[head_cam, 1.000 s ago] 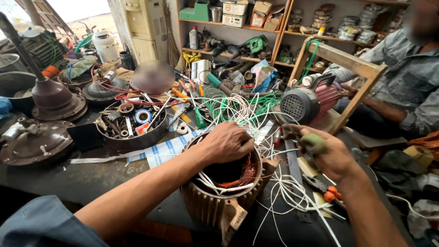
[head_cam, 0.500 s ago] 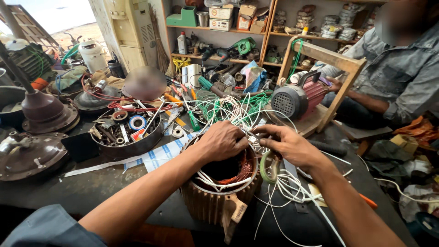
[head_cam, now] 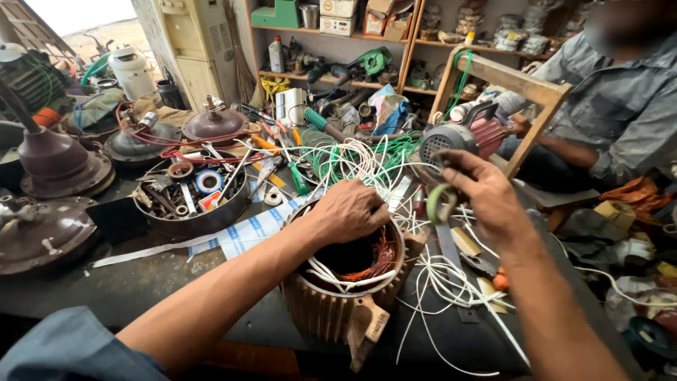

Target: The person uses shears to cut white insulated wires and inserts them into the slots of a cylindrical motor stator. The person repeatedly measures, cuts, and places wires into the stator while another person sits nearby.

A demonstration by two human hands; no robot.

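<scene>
Motor housing [head_cam: 338,303] on counter [head_cam: 127,282]: heavy, rigid; grip by finned wall. Left hand [head_cam: 349,212] fingers pinch white wires [head_cam: 331,275] at rim: soft, fragile. Right hand [head_cam: 479,194] fingers clamp green tape roll [head_cam: 438,204].

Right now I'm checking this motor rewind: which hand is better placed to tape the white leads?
Probably the right hand: it holds the tape roll above the white leads. The left hand rests on the stator rim, steadying it.
</scene>
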